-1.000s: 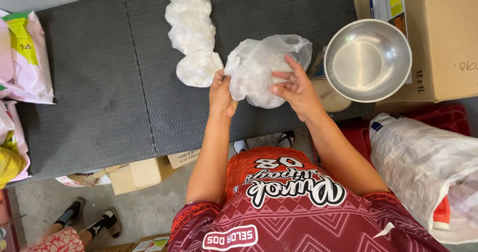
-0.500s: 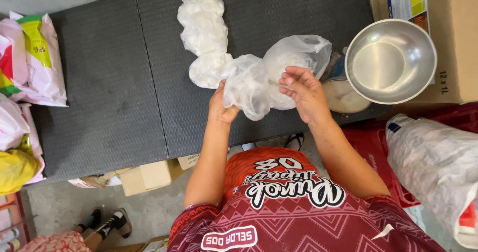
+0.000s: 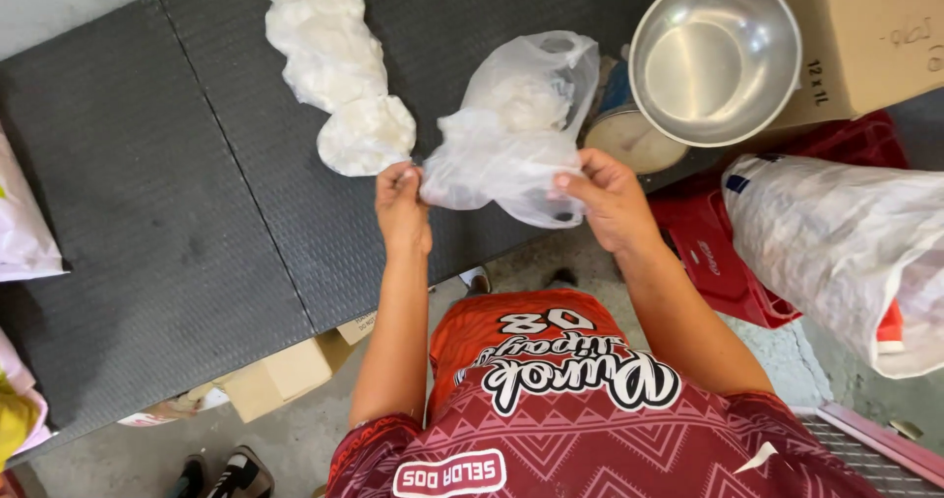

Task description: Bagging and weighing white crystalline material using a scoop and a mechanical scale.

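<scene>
I hold a thin, crinkled clear plastic bag [image 3: 511,134] at the centre of the frame, above the near edge of the ribbed dark grey mat [image 3: 177,223]. My left hand [image 3: 401,203] pinches its lower left corner with fingers closed on the film; my right hand [image 3: 612,198] clamps the lower right edge. Something pale and lumpy sits inside, probably white powder. Upper left lie knotted white filled bags [image 3: 334,65]. Upper right stands a shiny round steel bowl [image 3: 715,58]

A steel bowl [image 3: 715,58] sits beside a cardboard box [image 3: 865,36] and red crate [image 3: 733,267].
</scene>
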